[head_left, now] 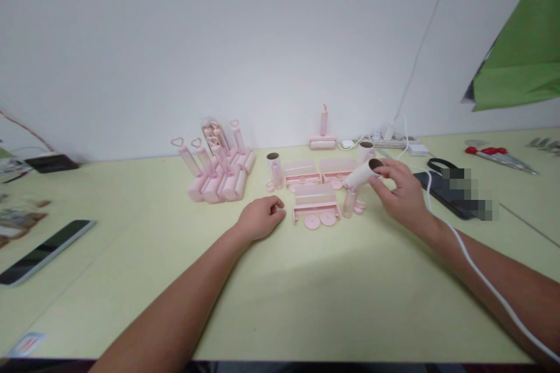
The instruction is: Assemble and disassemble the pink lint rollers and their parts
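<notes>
black-screened phone (pixel 48 252), just one, lies far left on the yellow-green surface (pixel 280 303). next, four heart-topped handles (pixel 189 161) can be made out, rising from clustered pink rollers. the left hand (pixel 261 219) rests released, fingers loosely curled. beyond it stands one white roll (pixel 274 167); then come three pink open cases (pixel 315 208), two pink discs (pixel 312 222) before the nearest. further right, the right hand (pixel 399 189) grasps a second, tilted white roll (pixel 359 176) near its upper end; a third roll (pixel 366 154) is just behind.
</notes>
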Motion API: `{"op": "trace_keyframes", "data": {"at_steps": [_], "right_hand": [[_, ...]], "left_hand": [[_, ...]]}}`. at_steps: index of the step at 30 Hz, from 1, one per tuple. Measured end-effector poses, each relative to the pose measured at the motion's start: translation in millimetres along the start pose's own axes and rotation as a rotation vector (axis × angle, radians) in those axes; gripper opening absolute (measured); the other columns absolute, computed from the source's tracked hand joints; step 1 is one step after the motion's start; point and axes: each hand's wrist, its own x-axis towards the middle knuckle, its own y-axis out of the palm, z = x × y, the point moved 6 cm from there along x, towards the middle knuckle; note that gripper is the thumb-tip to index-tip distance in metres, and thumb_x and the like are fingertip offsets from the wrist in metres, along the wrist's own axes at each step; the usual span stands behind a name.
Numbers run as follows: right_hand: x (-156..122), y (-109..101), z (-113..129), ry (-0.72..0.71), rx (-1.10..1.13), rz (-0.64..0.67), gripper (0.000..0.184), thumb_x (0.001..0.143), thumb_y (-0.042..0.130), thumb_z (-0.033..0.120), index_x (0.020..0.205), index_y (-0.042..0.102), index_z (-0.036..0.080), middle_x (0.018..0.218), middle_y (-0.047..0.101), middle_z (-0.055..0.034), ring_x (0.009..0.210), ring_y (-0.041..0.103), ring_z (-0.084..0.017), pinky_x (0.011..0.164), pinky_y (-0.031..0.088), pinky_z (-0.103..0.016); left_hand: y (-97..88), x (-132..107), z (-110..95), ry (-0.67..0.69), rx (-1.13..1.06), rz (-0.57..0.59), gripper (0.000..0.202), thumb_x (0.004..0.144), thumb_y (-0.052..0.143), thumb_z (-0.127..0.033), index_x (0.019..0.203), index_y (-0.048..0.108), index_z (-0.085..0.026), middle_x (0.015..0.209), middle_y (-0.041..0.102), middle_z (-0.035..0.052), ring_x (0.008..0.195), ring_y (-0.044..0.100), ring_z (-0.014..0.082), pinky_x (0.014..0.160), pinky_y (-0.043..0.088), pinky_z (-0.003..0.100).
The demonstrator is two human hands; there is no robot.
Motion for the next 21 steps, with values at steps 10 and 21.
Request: {"op": "trace_keyframes", "data": {"at_steps": [10, 21], "right_hand": [[-17, -27, 53, 0.491, 0.811, -0.020, 0.018, 0.088, 0.064, 0.042, 0.094, 0.059, 0.026, 0.082, 0.065, -0.0048, 0.066, 0.064, -0.021, 0.060, 0.055, -0.038], [-73, 49, 100, 0.616, 0.730, 0.811, 0.038, 0.097, 0.043, 0.052, 0.095, 0.061, 0.018, 0.059, 0.060, 0.0008, 0.050, 0.055, -0.014, 0.049, 0.042, -0.025]], "left_hand": [[-36.7, -28, -59, 0.369, -0.189, -0.334, 0.035, 0.092, 0.057, -0.039, 0.120, 0.059, -0.019, 0.097, 0.067, 0.0070, 0.074, 0.060, 0.0145, 0.072, 0.049, 0.028], [-50.1, -70, -115, 0.884, -0.481, -0.353, 0.058, 0.070, 0.077, -0.032, 0.122, 0.054, -0.021, 0.111, 0.060, 0.0126, 0.100, 0.062, 0.0233, 0.085, 0.055, 0.037]]}}
